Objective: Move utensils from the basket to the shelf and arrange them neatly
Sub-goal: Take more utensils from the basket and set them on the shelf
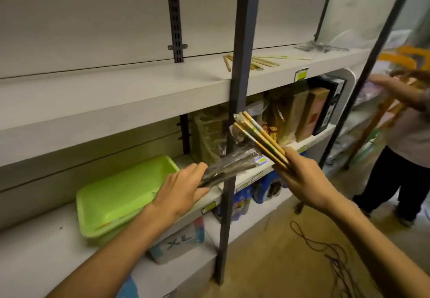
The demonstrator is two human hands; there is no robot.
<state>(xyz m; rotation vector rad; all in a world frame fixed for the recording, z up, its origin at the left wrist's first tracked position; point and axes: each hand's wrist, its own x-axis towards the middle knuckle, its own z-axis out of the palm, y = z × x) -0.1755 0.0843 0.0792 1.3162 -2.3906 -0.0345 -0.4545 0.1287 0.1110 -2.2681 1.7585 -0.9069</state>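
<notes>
The right hand (pixel 300 179) grips a bundle of wooden chopsticks (pixel 260 135), its fingers curled round their near ends, and the sticks' long axis points up and left toward the dark upright post (pixel 242 41). The left hand (pixel 183 188) holds a clear-wrapped pack of darker utensils (pixel 232 166), probably metal though the wrap blurs them, lying almost level and pointing right, its far end just beside the sticks.

Both bundles hang in front of the middle shelf's front edge, above the green basket (pixel 116 195), which sits on that shelf's left part. The target, I judge, is the upper shelf (pixel 139 81), where loose chopsticks (pixel 253 61) already lie near the post. The right hand is nearer them. The post stands between the sticks and that pile; open shelf room lies to its left.
</notes>
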